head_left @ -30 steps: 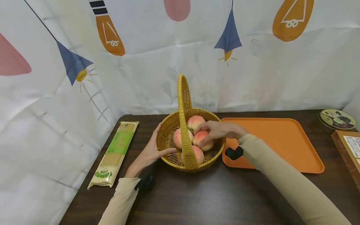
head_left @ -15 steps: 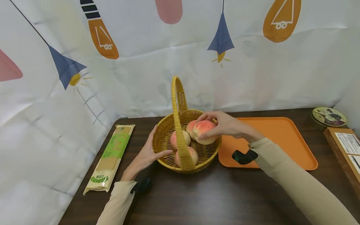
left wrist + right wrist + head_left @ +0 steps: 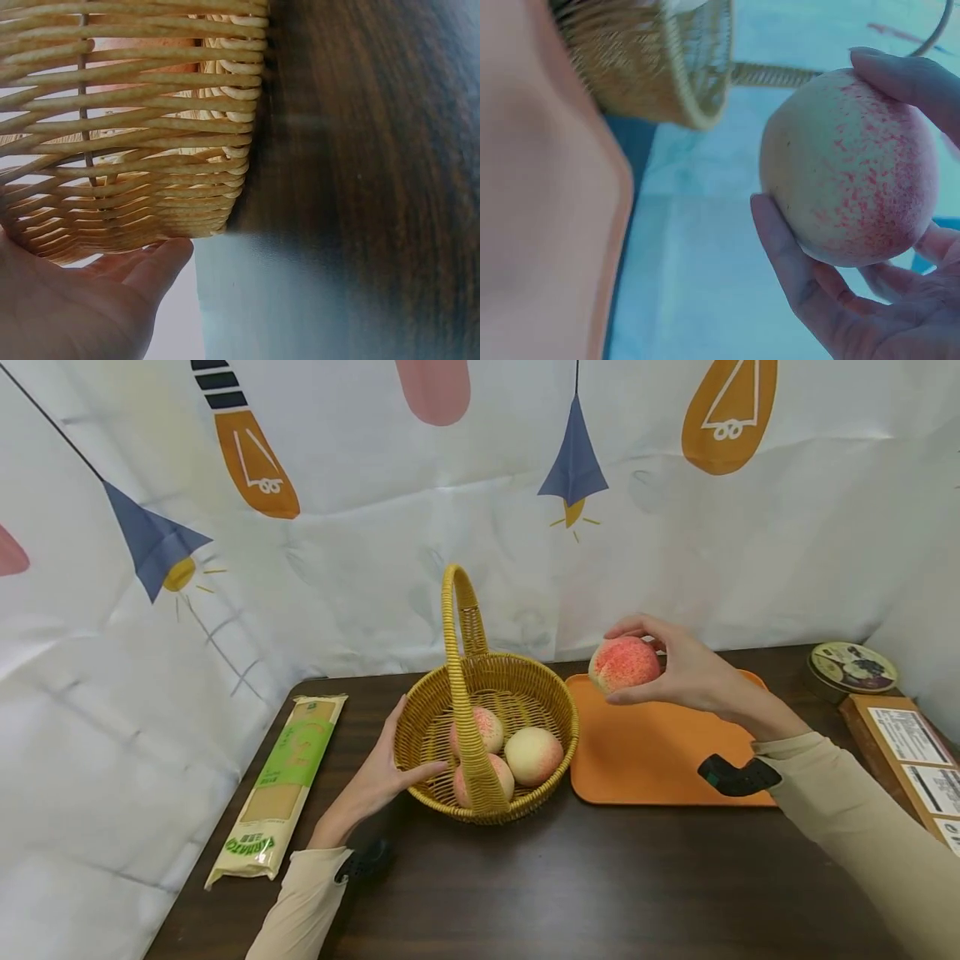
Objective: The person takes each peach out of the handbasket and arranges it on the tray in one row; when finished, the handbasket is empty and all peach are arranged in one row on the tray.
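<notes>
My right hand (image 3: pixel 693 672) grips a pink and cream peach (image 3: pixel 625 663) between thumb and fingers, raised over the left part of the orange tray (image 3: pixel 622 760). In the right wrist view the speckled side of that peach (image 3: pixel 847 172) faces the camera. My left hand (image 3: pixel 375 777) holds the near left side of a yellow wicker basket (image 3: pixel 553 695), its thumb over the rim. The left wrist view has fingers (image 3: pixel 161 266) against the basket's woven outer wall (image 3: pixel 172 142). Inside the basket lie a pale peach (image 3: pixel 534 756) and two pinker ones, partly behind the tall handle (image 3: pixel 455 627).
A long pack of noodles (image 3: pixel 281 772) with a green label lies along the table's left side. At the right stand a round tin (image 3: pixel 853 668) and a cardboard box (image 3: pixel 903 743) with white labels. A printed cloth (image 3: pixel 360 577) hangs behind the dark table (image 3: pixel 585 868).
My right hand has taken a peach out of the basket and carried it up and right over the tray. The peaches left inside have shifted. My left hand stays at the basket.
</notes>
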`<state>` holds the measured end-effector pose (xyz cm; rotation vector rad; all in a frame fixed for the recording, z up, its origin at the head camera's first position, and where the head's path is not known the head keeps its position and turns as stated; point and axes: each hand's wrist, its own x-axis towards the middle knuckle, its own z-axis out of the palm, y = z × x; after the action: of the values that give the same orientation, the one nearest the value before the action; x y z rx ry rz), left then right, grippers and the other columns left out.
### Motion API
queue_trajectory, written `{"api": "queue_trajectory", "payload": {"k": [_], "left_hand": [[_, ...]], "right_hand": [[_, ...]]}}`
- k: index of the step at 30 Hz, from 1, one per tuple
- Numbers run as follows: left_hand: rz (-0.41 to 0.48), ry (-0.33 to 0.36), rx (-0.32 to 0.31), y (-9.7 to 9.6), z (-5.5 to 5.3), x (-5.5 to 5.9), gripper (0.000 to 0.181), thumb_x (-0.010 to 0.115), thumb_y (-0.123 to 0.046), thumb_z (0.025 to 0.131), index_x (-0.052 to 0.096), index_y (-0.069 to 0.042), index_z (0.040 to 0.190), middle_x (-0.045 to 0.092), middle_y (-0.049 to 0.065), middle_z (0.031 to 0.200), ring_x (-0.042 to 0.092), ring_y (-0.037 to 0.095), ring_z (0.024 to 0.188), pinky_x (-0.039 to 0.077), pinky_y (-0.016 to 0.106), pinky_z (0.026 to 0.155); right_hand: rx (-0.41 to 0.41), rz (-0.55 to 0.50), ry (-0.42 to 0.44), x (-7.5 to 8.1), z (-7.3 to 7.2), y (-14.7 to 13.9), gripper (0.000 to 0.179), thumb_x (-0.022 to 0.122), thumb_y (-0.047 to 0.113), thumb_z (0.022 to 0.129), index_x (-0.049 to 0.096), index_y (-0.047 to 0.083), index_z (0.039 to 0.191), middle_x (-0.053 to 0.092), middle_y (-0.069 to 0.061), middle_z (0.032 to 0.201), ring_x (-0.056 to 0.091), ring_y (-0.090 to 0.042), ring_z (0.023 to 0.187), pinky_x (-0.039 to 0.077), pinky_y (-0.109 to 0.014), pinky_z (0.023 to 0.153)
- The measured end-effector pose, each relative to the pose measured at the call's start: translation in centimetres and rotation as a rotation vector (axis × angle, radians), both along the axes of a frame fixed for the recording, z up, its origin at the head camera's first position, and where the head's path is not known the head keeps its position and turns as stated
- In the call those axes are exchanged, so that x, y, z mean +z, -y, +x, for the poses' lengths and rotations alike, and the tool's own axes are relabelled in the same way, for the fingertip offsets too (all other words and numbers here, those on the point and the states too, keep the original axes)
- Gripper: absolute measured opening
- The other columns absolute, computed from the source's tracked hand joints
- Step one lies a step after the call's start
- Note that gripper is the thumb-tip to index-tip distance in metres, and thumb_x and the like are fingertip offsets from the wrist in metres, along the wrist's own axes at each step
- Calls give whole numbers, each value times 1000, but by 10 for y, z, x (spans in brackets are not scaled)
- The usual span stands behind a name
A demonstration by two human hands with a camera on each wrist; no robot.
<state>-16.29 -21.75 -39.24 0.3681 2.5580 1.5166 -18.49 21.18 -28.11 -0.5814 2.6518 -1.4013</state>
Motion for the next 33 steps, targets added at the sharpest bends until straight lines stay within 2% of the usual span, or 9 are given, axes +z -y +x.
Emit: {"api": "queue_trajectory", "payload": {"k": [4, 10, 14, 18, 20, 23, 29, 33], "left_hand": [[-1, -4, -3, 2, 0, 1, 121, 84, -35, 91, -7, -26, 169, 4, 15, 174, 26, 43, 154, 33, 62, 117], [3, 1, -3, 4, 1, -1, 121, 84, -35, 91, -8, -24, 169, 3, 17, 174, 26, 44, 153, 34, 64, 116], [-16, 12, -3, 1, 1, 0, 120, 83, -39, 91, -7, -26, 169, 1, 15, 174, 24, 44, 154, 33, 65, 116], [-28, 12, 5, 0, 2, 0, 120, 83, -40, 91, -7, -25, 169, 0, 15, 174, 23, 44, 155, 31, 65, 117], [-34, 7, 9, 1, 2, -1, 120, 82, -40, 91, -8, -25, 169, 0, 15, 174, 23, 44, 155, 31, 65, 117], [-21, 6, 15, 1, 2, 0, 120, 83, -39, 91, -6, -25, 169, 1, 14, 175, 24, 44, 155, 30, 65, 118], [6, 1, 9, 0, 2, 0, 119, 84, -36, 91, -5, -27, 169, 2, 12, 174, 26, 42, 154, 33, 63, 117], [21, -10, -2, 1, 1, -2, 119, 84, -34, 91, -5, -25, 169, 4, 14, 174, 28, 42, 153, 36, 62, 115]], "right_hand": [[12, 61, -69, -18, -9, -5, 71, 95, 12, 77, 59, 5, 138, 61, -14, 128, 60, -31, 105, 57, -33, 82], [31, 133, -134, -50, -29, 4, 65, 96, 10, 74, 64, 3, 130, 63, -18, 127, 61, -34, 109, 55, -45, 86], [49, 175, -180, -64, -42, 11, 62, 93, 6, 73, 65, 0, 127, 62, -21, 127, 58, -39, 113, 55, -53, 87], [91, 276, -203, -75, -51, 17, 59, 90, 4, 73, 66, 1, 127, 63, -22, 128, 58, -42, 114, 55, -58, 87], [116, 337, -202, -79, -52, 19, 60, 91, 7, 74, 67, 4, 129, 62, -21, 129, 58, -42, 115, 55, -59, 88], [157, 368, -185, -84, -51, 21, 63, 92, 10, 75, 67, 6, 133, 58, -21, 128, 56, -42, 115, 54, -59, 88], [243, 285, -146, -82, -49, 18, 61, 90, 10, 79, 65, 6, 134, 57, -18, 127, 56, -37, 112, 54, -56, 90], [262, 258, -117, -81, -47, 16, 61, 91, 14, 80, 65, 6, 135, 58, -17, 130, 57, -36, 113, 54, -55, 91]]}}
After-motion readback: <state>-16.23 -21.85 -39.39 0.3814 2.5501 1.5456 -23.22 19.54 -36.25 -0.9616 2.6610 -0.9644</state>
